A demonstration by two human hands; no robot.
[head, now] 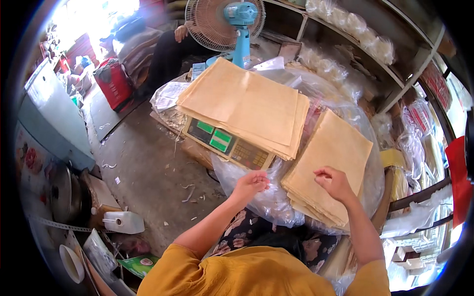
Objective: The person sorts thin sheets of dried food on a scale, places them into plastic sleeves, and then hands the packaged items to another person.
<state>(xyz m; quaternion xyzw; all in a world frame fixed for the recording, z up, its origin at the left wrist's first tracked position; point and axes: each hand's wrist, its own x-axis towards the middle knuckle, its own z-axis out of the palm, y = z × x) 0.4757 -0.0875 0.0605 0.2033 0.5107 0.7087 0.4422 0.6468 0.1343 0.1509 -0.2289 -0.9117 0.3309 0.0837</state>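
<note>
A stack of tan paper sheets (240, 100) covers the platform of an electronic weighing scale (222, 142), whose green displays and keypad stick out from under it. To its right, a second stack of similar sheets (329, 155) rests at an angle on clear plastic sheeting (259, 199). My left hand (253, 183), its fingers curled together and with nothing seen in it, is over the plastic just below the keypad. Above the lower part of the right stack is my right hand (333, 181), fingers bent with a gap to the thumb; contact with the paper is unclear.
A blue electric fan (240, 29) stands behind the scale, with another person's hand (181, 34) beside it. Plastic-wrapped bundles (351, 26) line shelves at the upper right. A red bag (113, 85), a white jug (124, 222) and paper scraps lie on the left side.
</note>
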